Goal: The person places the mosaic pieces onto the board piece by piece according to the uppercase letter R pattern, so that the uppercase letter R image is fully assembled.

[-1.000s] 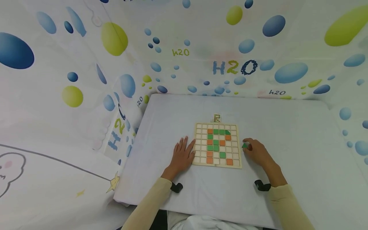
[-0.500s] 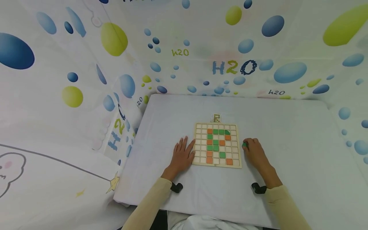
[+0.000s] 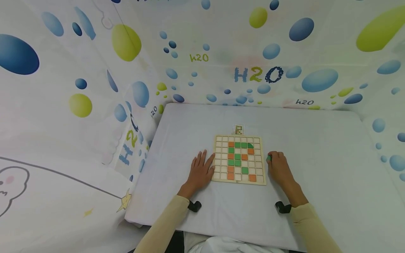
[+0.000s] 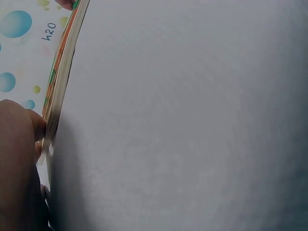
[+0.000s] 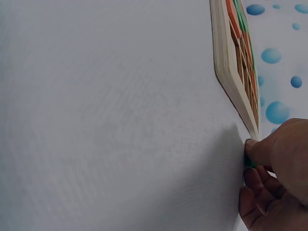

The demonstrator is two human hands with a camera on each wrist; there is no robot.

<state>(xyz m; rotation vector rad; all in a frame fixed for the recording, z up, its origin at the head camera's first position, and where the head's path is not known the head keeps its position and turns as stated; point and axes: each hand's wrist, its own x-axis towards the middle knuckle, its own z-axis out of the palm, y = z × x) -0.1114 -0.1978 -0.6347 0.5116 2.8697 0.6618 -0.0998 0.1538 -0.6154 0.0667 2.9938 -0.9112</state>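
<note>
A wooden grid board [image 3: 263, 168] lies on the white table, with orange and green tiles set in some of its squares. My left hand [image 3: 199, 172] rests flat at the board's left edge, fingers spread and touching it. Just off the board's right side, my right hand [image 3: 280, 168] pinches a small green tile [image 3: 269, 158] between thumb and fingers. In the right wrist view most of that green tile [image 5: 249, 160] is hidden by the thumb and fingers, so its exact shape cannot be told. A small pattern card [image 3: 238, 129] lies against the board's far edge.
The white-covered table [image 3: 316, 147] spreads around the board on all sides. A printed wall sheet [image 3: 221, 52] stands behind the table and along its left. Black wrist cameras [image 3: 194, 206] sit at both sleeve cuffs.
My right hand has shifted slightly and its fingers have closed further over the green tile, so less of it shows. The left hand and the board stay where they were.
</note>
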